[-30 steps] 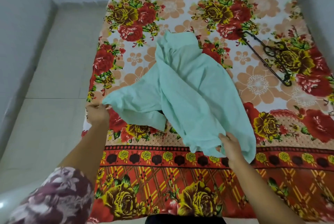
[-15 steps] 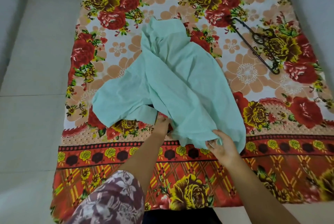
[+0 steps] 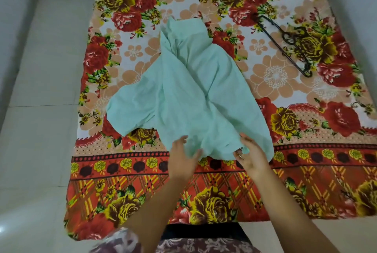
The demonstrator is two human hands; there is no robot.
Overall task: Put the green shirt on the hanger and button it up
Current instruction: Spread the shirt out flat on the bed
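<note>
A green shirt [image 3: 193,93] lies crumpled in the middle of a flowery sheet [image 3: 142,191] spread on the pale tiled floor [image 3: 40,130]. Its collar end points away from the person and its bottom edge is close to them. One part of it sticks out to the left.

The left hand [image 3: 183,156] rests on the near edge of the shirt. Its grip is spread, with the fingers out and not curled round the cloth. The right hand [image 3: 252,156] is just beside it, at the same edge. Its grip pinches the hem, thumb on top and fingers tucked under.

A dark hanger [image 3: 288,38] lies flat on the sheet, far off to the right of the shirt and not touching it. A purple flowery sleeve [image 3: 126,240] shows at the bottom.
</note>
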